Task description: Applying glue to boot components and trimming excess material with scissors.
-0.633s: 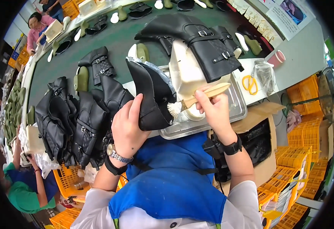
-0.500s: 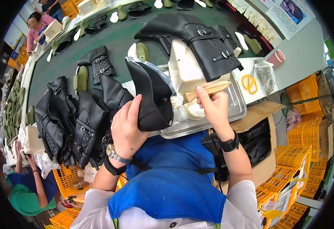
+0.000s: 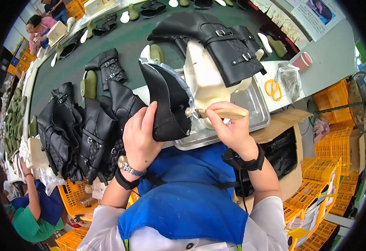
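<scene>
My left hand grips a black boot upper by its side, holding it tilted with its pale, lined edge toward the right. In my right hand is a brush with a light wooden handle, my fingers pinched round it. The brush's whitish bristles are at the right edge of the boot upper. Behind the brush, a cream block-like stand rises from a metal tray. Across its top lies a black boot with buckled straps.
Several black boot uppers hang over the table edge at left. Olive and white shoe parts rest on the dark green surface. Yellow scissors and a pink cup are right. Co-workers are at left; orange crates stand right.
My right hand has moved down and left with the brush, bringing its bristles to the boot upper's edge. My left hand still holds the upper, barely shifted.
</scene>
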`<control>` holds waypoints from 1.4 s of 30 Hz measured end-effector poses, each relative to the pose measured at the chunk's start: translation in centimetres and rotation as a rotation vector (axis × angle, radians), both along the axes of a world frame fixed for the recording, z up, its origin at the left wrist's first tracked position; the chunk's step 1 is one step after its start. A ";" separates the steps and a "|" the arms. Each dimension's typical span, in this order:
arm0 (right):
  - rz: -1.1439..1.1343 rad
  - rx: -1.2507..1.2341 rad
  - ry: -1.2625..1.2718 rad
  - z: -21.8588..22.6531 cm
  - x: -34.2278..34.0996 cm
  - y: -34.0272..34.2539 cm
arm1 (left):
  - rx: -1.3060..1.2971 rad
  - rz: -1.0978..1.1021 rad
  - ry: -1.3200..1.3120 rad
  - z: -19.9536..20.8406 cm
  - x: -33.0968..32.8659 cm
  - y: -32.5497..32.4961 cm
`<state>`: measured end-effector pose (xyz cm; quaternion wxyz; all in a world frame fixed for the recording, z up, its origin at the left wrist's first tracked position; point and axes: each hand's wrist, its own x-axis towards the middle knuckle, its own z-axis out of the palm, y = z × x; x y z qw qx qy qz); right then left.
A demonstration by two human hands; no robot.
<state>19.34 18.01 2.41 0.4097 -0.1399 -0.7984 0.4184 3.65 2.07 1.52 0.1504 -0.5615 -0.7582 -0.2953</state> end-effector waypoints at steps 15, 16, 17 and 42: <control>0.183 -0.481 -0.123 1.3 2.1 -1.3 | 0.061 -0.006 0.098 -2.0 0.0 0.5; 0.182 -0.482 -0.123 1.2 2.2 -1.2 | 0.060 -0.006 0.097 -2.1 0.1 0.6; 0.180 -0.622 -0.132 1.1 2.4 -1.0 | 0.065 -0.011 0.101 -2.2 0.0 0.6; -0.262 -0.402 -0.251 -4.4 5.0 4.1 | -0.059 -0.285 -1.214 2.3 -7.8 -3.8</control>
